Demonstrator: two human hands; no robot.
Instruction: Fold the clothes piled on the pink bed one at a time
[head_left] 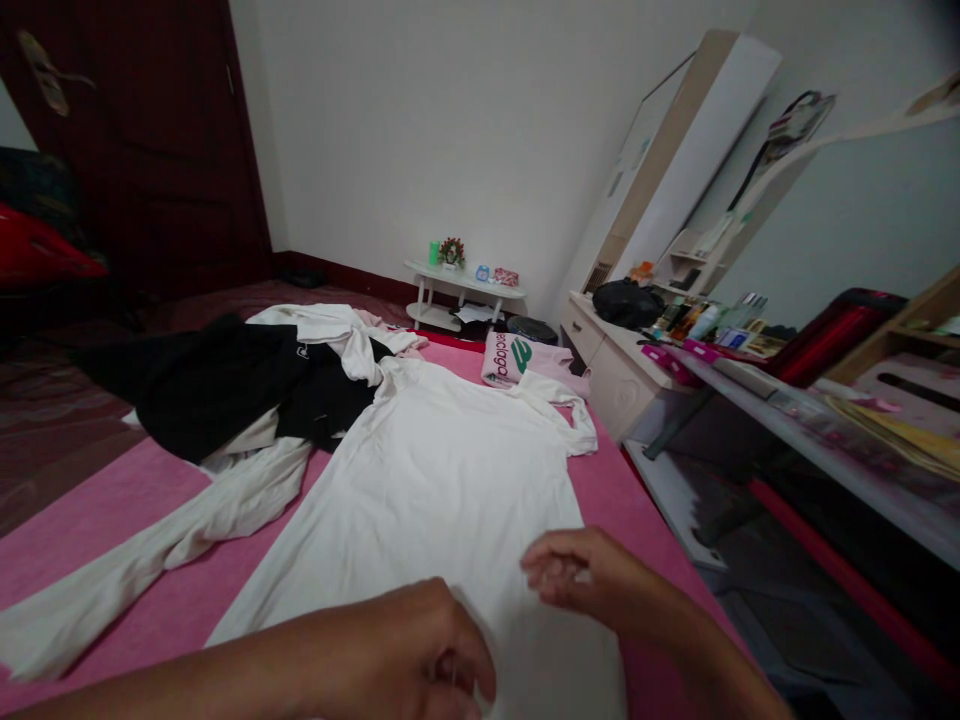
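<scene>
A white short-sleeved shirt [450,470] lies spread on the pink bed cover [161,500], its sleeves at the far end. Over its near part, my left hand [431,650] has curled fingers and thumb closed around a thin bit of white cloth, which looks like the shirt; the lower fingers run out of view. My right hand [570,570] hovers by the shirt's right side, fingers loosely bent and a gap showing between them and the thumb. I see nothing held in it.
Black garments [225,390] and a long white sleeve [202,520] lie at the left. A folded pink garment [517,358] sits beyond the shirt. At the right stand a dresser [611,360] and a cluttered glass table [825,440]. A small white table [465,280] stands by the wall.
</scene>
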